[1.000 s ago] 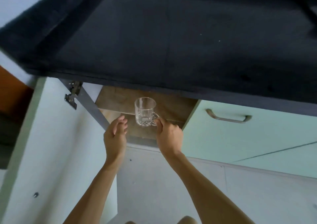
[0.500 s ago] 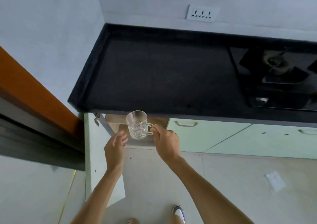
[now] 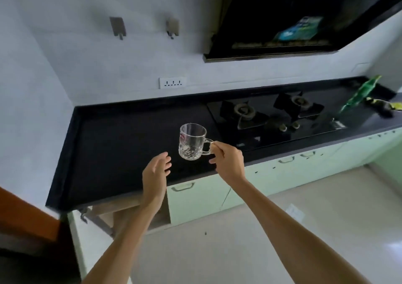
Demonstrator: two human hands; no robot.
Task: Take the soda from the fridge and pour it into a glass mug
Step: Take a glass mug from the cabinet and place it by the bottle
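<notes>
A clear glass mug [image 3: 191,141] with a cut pattern on its lower half hangs upright over the black countertop [image 3: 121,144]. My right hand [image 3: 228,159] pinches the mug's handle from the right. To the left of and slightly below the mug, my left hand [image 3: 155,170] is held open with relaxed fingers and touches nothing. A green soda bottle [image 3: 359,94] stands at the far right end of the counter. The fridge is out of view.
A black gas hob [image 3: 276,116] is set into the counter right of the mug. Under the counter's left end a cabinet door [image 3: 87,235] stands open beside pale green drawers [image 3: 195,196]. A range hood [image 3: 304,22] hangs above, and a socket strip [image 3: 173,83] is on the wall.
My right hand has lifted the mug out of the open lower cabinet and up over the countertop. My left hand rose alongside it, and my view tilted up to the counter and wall.
</notes>
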